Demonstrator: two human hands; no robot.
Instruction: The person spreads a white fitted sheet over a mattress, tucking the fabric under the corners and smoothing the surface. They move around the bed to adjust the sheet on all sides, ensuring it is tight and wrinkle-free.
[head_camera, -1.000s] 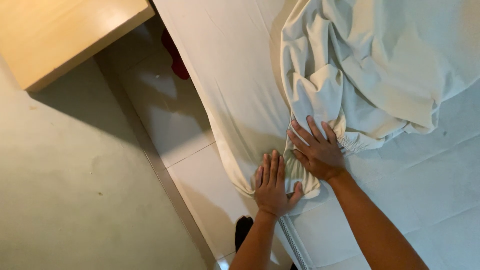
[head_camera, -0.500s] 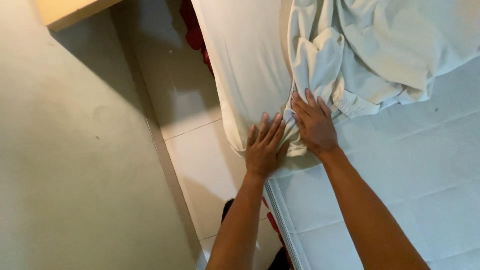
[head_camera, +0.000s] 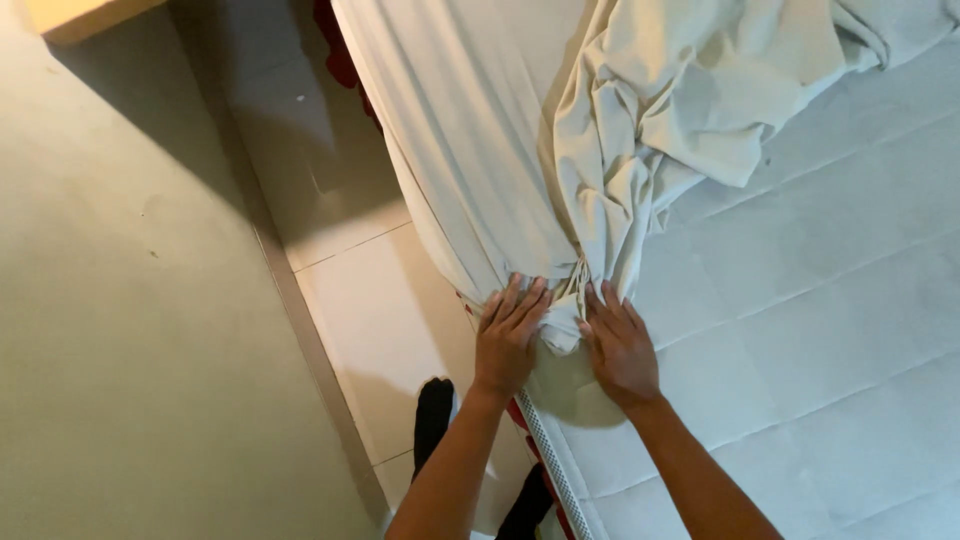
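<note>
Beige painted wall (head_camera: 120, 330) fills the left side, with a light wooden furniture corner (head_camera: 85, 15) at top left. Next over, pale glossy floor tiles (head_camera: 350, 310) run along the wall base; a dark-socked foot (head_camera: 432, 420) stands on them near the bed edge.

Cream fabric bed sheet (head_camera: 470, 150) hangs over the side of the white quilted mattress (head_camera: 830, 300), pulled taut down to a bunched corner (head_camera: 565, 320) at the mattress edge. More of it lies crumpled in a loose heap on top of the mattress, upper right.

Left hand (head_camera: 508, 340): flat, fingers spread, palm pressed on the sheet at the mattress side, just left of the bunched corner. Right hand (head_camera: 620, 345): also flat, fingers spread, pressed on the mattress top just right of the corner, fingertips touching sheet. Neither hand grips; both push down. Hands sit close, the gathered corner between them. Ribbed grey mattress piping (head_camera: 550, 460) runs down between the forearms.
</note>
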